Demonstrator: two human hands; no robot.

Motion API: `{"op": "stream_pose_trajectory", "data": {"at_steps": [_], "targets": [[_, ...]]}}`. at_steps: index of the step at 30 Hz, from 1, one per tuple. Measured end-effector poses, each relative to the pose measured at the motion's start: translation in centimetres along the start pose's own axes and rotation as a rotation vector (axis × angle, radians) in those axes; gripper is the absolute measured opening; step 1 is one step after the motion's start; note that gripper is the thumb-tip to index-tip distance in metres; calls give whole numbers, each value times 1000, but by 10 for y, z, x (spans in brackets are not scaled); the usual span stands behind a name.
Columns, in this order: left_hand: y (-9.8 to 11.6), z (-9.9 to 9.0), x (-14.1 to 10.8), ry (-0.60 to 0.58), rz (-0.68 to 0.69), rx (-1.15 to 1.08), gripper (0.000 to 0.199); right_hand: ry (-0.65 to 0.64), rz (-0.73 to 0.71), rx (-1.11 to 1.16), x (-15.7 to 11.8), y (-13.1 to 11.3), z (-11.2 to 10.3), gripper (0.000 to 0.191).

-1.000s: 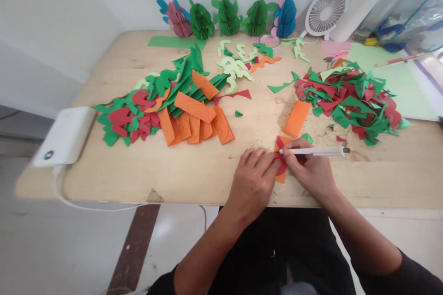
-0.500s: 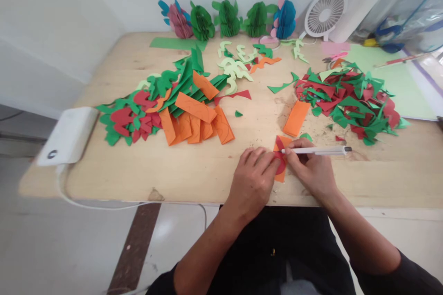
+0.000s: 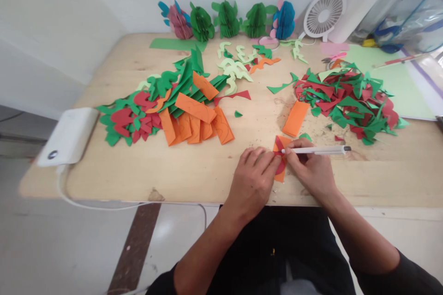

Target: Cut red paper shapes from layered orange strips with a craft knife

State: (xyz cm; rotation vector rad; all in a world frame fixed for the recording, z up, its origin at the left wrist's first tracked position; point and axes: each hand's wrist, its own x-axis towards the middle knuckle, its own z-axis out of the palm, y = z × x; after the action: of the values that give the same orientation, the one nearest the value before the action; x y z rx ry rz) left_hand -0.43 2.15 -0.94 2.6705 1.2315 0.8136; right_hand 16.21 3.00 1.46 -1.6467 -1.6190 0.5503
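Near the table's front edge, my left hand [image 3: 256, 176] presses its fingertips onto a red paper shape [image 3: 280, 167], pinning it over an orange paper piece [image 3: 284, 139]. Its fingers are bent and close together, and they cover part of the red shape. A white pen [image 3: 325, 150] is pinched in my right hand [image 3: 309, 166], its tip touching the papers at the red shape's narrow middle. Just beyond lies a folded orange paper strip [image 3: 296, 118], with a small green scrap [image 3: 306, 137] beside the right fingers.
Left of my hands lie orange folded strips [image 3: 196, 107] and green and red cutouts [image 3: 121, 120]. A heap of paper scraps [image 3: 349, 101] is at right. Honeycomb paper figures [image 3: 228, 20] and a white fan [image 3: 324, 14] stand behind; a white power bank [image 3: 69, 133] sits at the left edge.
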Motion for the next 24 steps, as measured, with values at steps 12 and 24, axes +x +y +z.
{"op": "stream_pose_trajectory", "data": {"at_steps": [12,24], "targets": [[0,3,0,-33,8,41,24,2,18,11,0,0,0,18],[0,4,-1,-53,8,61,24,32,-3,-7,1,-2,0,17]]}}
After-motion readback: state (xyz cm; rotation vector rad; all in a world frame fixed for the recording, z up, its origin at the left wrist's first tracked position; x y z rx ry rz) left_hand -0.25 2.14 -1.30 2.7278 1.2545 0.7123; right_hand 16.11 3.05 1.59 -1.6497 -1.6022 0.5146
